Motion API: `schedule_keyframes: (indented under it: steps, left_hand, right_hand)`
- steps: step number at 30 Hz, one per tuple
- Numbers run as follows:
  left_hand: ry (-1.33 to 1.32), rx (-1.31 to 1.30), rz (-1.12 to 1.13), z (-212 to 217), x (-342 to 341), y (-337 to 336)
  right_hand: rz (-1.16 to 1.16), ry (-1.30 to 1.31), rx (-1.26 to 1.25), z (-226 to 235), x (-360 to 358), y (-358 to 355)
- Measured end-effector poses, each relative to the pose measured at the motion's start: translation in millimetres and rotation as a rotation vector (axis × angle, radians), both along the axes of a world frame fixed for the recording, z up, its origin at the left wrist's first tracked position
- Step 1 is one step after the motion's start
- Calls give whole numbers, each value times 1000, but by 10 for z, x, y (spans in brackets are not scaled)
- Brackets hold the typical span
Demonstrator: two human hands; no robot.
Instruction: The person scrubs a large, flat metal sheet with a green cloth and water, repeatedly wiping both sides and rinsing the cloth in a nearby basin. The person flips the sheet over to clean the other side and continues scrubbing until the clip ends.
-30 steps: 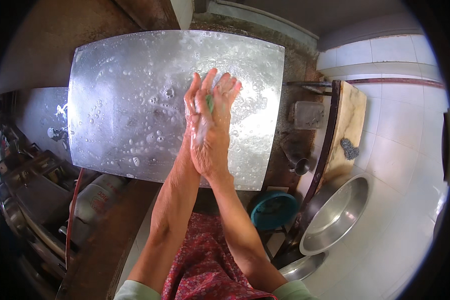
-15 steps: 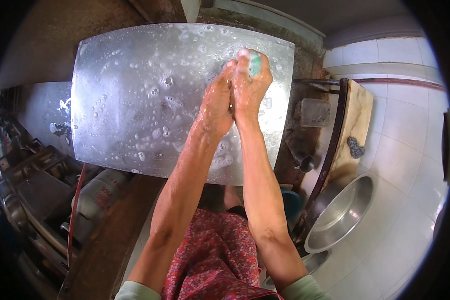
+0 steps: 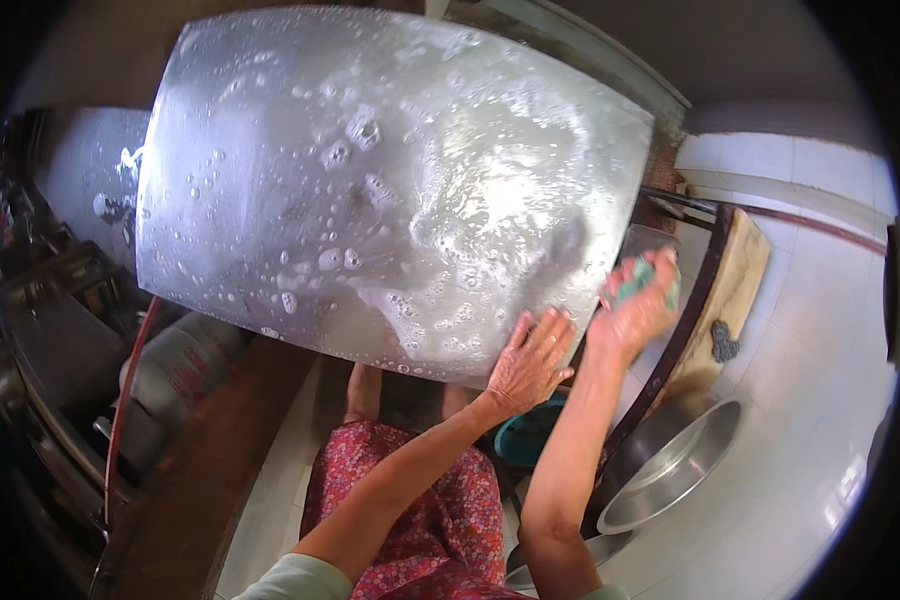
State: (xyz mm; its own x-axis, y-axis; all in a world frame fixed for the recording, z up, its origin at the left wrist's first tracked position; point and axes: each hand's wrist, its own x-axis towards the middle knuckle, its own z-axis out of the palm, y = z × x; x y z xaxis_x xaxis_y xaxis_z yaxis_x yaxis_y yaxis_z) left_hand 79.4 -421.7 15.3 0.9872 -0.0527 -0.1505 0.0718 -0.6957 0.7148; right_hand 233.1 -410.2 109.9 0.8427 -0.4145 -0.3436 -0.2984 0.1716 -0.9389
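- 6 o'clock, nearest: red floral cloth garment [image 3: 460, 505], soft folds.
- 4 o'clock: left hand [image 3: 533, 365] laid on the sheet's near-right corner, fingers straight, slight gaps between.
- 3 o'clock: right hand [image 3: 638, 312], fingers curled round a green scrub pad [image 3: 630, 287]; motion-blurred, contact with sheet edge unclear.
- 11 o'clock through centre: smooth metal sheet [image 3: 390, 200], four-sided, wet, soap bubbles and foam streaks, strong glare right of middle.
- 5 o'clock, below sheet: round teal basin [image 3: 510, 442], partly hidden.
- 4 o'clock: shiny round steel bowl [image 3: 660, 480], tilted.
- 3 o'clock: mottled pale slab [image 3: 745, 265], fuzzy grey scourer [image 3: 725, 342] on it.
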Motion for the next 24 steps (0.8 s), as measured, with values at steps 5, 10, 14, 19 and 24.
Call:
schedule_keyframes:
  steps: [5,10,14,19,24]
  left_hand:
    - [-70,-119,9,-308,11,363]
    - [-160,337,173,-205,-12,1789]
    - [-25,585,349,-138,-199,2939]
    - [-14,776,710,-303,-563,4489]
    - [58,854,944,-403,-824,5377]
  right_hand:
    - [-19,86,-192,-306,-445,-252]
    - [-23,174,-304,-478,-709,-327]
    - [39,169,-346,-454,-795,-81]
    - [88,145,-353,-519,-869,242]
    - [85,145,-288,-402,-957,448]
